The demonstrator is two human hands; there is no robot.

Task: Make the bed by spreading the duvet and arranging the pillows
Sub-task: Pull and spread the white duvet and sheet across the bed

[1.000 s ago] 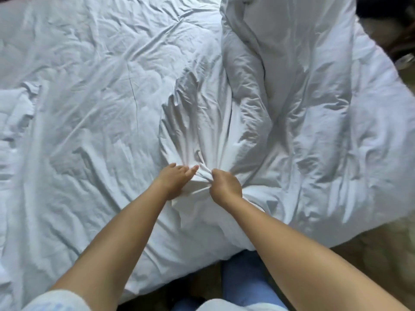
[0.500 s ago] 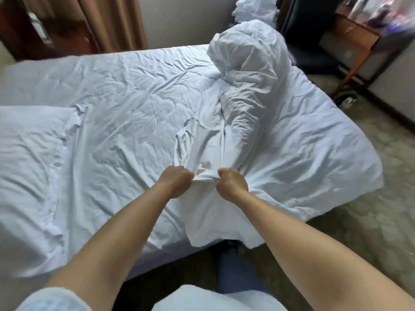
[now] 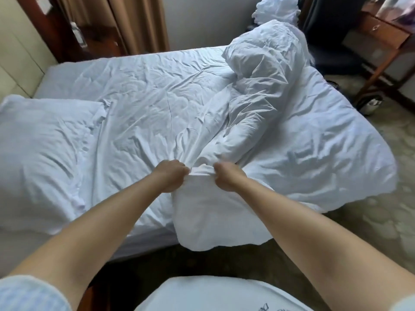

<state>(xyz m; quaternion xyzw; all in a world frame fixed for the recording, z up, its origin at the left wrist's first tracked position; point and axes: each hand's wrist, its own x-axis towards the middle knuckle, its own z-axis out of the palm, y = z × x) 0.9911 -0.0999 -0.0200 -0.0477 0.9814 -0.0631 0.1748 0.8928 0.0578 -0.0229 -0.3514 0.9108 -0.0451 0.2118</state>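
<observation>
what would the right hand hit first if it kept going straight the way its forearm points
Probably the bunched ridge of the duvet just beyond the right hand, which already grips the duvet's edge; depth is hard to judge from this one view.

One duvet (image 3: 314, 142), perhaps two pillows (image 3: 40, 153), two hands (image 3: 173, 175)

Your forearms are bare from the short sleeves down. The left sleeve (image 3: 29, 292) is pale blue with fine lighter stripes. Your top (image 3: 215, 292) is white across the front, with small dark printed lettering near its lower edge.
</observation>
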